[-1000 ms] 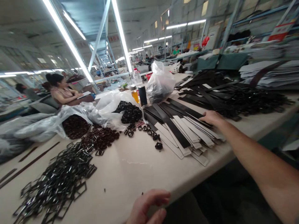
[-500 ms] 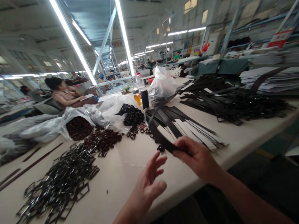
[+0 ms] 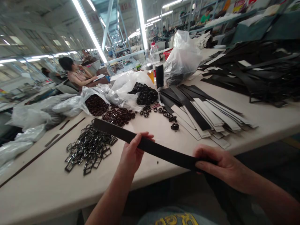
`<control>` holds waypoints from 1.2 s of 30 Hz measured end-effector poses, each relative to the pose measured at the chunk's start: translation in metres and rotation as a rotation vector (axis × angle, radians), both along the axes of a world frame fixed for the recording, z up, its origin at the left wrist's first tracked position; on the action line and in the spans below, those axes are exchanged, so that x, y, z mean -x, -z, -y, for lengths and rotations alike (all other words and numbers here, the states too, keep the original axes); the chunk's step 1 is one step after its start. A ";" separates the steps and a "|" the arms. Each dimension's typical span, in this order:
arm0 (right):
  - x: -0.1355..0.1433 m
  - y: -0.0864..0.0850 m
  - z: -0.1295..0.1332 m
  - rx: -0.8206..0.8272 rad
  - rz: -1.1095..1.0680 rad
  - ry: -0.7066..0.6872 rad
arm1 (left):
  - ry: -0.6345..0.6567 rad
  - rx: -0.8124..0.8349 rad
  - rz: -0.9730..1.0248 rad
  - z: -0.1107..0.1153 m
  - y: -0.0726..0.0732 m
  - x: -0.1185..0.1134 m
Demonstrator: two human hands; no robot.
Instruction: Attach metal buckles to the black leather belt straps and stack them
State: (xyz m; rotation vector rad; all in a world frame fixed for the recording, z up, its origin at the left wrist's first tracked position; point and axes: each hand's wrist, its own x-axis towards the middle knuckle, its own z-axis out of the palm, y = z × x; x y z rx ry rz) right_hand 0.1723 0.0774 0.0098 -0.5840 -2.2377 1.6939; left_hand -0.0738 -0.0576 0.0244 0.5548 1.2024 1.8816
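Note:
A black belt strap [image 3: 167,153] stretches across the front of me, held between both hands. My left hand [image 3: 134,150] is closed round its middle, thumb on top and fingers beneath. The strap's free end points left, over a pile of dark metal buckle frames [image 3: 90,147]. My right hand [image 3: 214,164] grips the strap farther right, near the table's front edge. Past that hand a dark length hangs down toward my lap, hard to make out in shadow. Small black loops [image 3: 174,126] lie on the table beyond my hands.
Black and white strips [image 3: 206,115] lie fanned out at right, with a heap of dark straps [image 3: 264,68] behind. Brown loops [image 3: 119,116] spill from a plastic bag [image 3: 84,93]. A dark cylinder [image 3: 159,76] and bottle [image 3: 154,53] stand farther back. A person [image 3: 78,73] sits at left.
My left hand, open and empty before, has closed on the strap. My right hand has moved right with the strap, which now lies across in front of me. The view has shifted.

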 end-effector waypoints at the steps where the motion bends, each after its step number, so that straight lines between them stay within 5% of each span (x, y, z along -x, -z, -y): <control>1: -0.006 0.001 -0.001 0.005 0.026 -0.002 | -0.056 0.012 -0.013 0.002 0.002 0.006; 7: -0.056 0.014 -0.023 0.037 0.178 0.062 | -0.265 0.150 -0.272 0.028 0.007 0.038; 12: -0.082 0.022 -0.037 -0.254 0.350 0.180 | -0.139 0.197 -0.188 0.045 0.018 0.026; 15: -0.063 0.016 -0.018 -0.514 0.262 0.410 | -0.047 0.191 -0.046 0.045 0.026 0.001; 19: -0.002 0.010 0.028 -0.541 -0.092 0.252 | 0.109 0.196 0.076 0.039 0.033 -0.036; 24: 0.059 0.027 0.065 -0.578 -0.262 0.219 | 0.148 0.208 0.133 0.035 0.035 -0.058; 31: 0.064 0.037 0.066 -0.396 -0.233 0.267 | 0.103 0.242 0.074 0.039 0.042 -0.057; 36: 0.064 0.033 0.063 -0.465 -0.154 0.238 | 0.137 0.220 0.040 0.040 0.047 -0.056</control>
